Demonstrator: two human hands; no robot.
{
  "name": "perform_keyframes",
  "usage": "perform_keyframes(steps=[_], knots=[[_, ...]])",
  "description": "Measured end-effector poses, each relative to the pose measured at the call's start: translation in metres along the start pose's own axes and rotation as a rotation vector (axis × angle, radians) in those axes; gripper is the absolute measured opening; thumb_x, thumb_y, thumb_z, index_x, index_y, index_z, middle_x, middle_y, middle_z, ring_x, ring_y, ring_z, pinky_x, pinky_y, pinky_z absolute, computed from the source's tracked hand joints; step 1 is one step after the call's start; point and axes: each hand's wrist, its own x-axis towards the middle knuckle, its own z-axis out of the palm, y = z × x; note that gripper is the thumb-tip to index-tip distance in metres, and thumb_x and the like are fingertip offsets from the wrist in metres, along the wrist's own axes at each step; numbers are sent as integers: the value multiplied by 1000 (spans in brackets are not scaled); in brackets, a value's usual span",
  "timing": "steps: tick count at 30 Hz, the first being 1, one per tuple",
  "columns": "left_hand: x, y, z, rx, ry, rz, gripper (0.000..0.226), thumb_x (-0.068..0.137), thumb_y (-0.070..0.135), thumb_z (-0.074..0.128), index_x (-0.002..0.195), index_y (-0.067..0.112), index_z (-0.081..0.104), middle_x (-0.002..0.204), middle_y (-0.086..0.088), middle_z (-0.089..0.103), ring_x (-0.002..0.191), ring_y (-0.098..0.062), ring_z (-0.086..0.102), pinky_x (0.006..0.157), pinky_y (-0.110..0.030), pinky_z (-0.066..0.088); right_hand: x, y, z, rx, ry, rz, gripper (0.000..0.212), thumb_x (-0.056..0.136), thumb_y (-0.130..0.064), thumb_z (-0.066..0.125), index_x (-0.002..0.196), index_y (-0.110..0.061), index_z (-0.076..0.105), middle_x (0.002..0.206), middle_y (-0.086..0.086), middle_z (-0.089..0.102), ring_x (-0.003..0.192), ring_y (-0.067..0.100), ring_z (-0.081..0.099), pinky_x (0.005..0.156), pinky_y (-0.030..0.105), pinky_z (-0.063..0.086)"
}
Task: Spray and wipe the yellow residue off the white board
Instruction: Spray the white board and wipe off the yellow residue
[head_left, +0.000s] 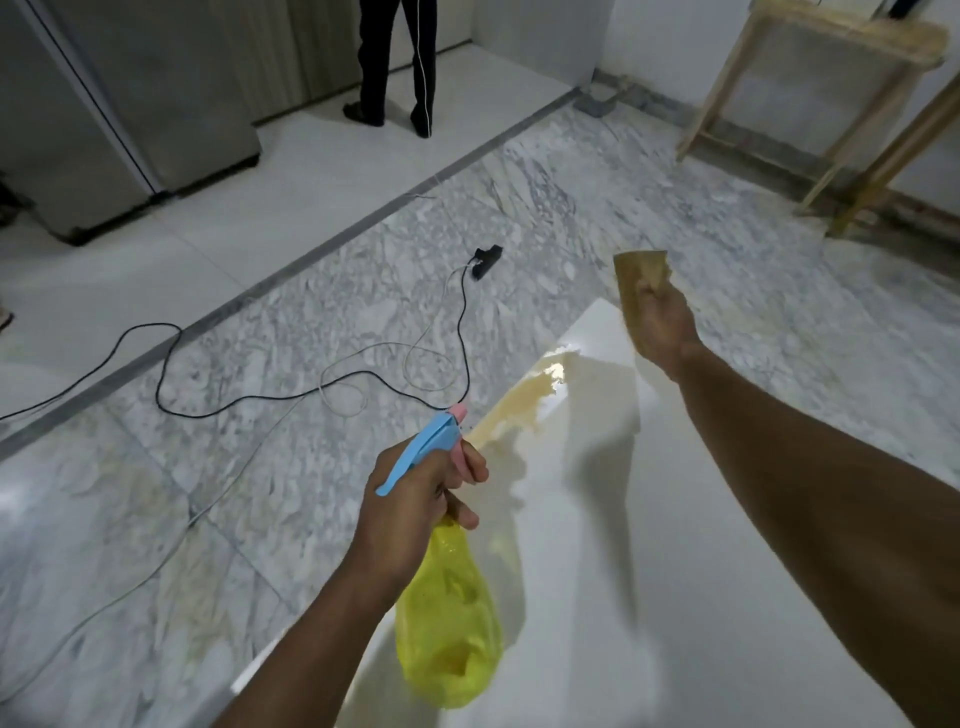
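The white board (649, 519) is seen low at five o'clock, with yellow residue (524, 405) pooled on its left edge. Spraying appears to be in hand; next, the nozzle must be aimed there. The spray bottle (447, 587) is gripped by the left hand (415, 509). A brownish cloth (641, 270) is pinched above the board by the right hand (662, 327).

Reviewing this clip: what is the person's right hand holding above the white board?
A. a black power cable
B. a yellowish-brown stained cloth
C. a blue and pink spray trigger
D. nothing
B: the right hand grips a yellowish-brown cloth above the white board, while the left hand holds the spray bottle.
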Motion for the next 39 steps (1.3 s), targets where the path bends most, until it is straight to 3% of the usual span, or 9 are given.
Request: perform_keyframes(steps=[2,5,7,9,13,19,28,35,39], knots=[[9,-12,-15,-1,17,-2,29,63,8,45,77,-13,61,82,-19,70,49,-23,58,47,-26,52,20,6,21,-133,-24,-8,47,109,-40,38,145,-11,51,139,22,60,125,41,58,101,39,44],[17,-24,-34,24,42,-3,34,66,9,46,84,-16,60,84,-12,74,48,-27,60,50,-26,51,44,41,58,-260,-157,61,51,104,-41,38,148,-19,48,132,19,60,112,36,62,94,44,49],[17,-31,-46,34,62,-7,32,67,9,46,82,-15,61,87,-13,74,49,-28,60,53,-30,50,36,63,84,-573,-221,-9,59,104,-40,23,158,-19,34,159,21,36,144,44,37,118,59,30],[16,-33,-53,35,88,-3,25,75,3,47,83,-15,62,89,-14,74,51,-27,61,55,-32,49,10,72,105,-790,-192,-72,59,107,-46,16,163,-30,13,172,12,4,157,42,1,124,63,2],[5,-32,-61,18,130,-13,24,81,-10,42,85,-15,65,90,-14,75,55,-22,63,52,-29,55,-35,94,123,-989,-230,-205,60,106,-54,26,161,-45,1,173,2,-8,157,43,-10,122,65,-2],[-35,-37,-69,11,169,-11,28,70,3,45,83,-17,61,90,-12,74,54,-23,62,51,-26,52,-91,110,138,-1004,-285,-269,62,103,-52,24,160,-48,-1,172,-1,-15,156,40,-16,122,65,-7],[-123,-57,-69,18,272,31,24,83,-12,37,83,-18,60,91,-20,72,53,-19,61,49,-24,52,-184,118,152,-985,-400,-327,63,105,-47,23,159,-47,-11,170,-2,-25,153,39,-28,121,64,-14],[-198,-76,-94,-9,417,102,25,73,2,43,82,-8,64,88,-16,72,52,-24,59,50,-27,52,-261,121,169,-1006,-488,-405,64,105,-46,22,159,-44,-14,168,1,-29,152,42,-29,120,66,-13],[-234,-87,-114,-19,466,92,36,68,9,44,88,-16,62,93,-21,72,50,-25,59,50,-26,51,-320,126,187,-1019,-520,-467,65,105,-45,25,160,-44,-11,168,1,-29,152,42,-29,120,65,-14]])
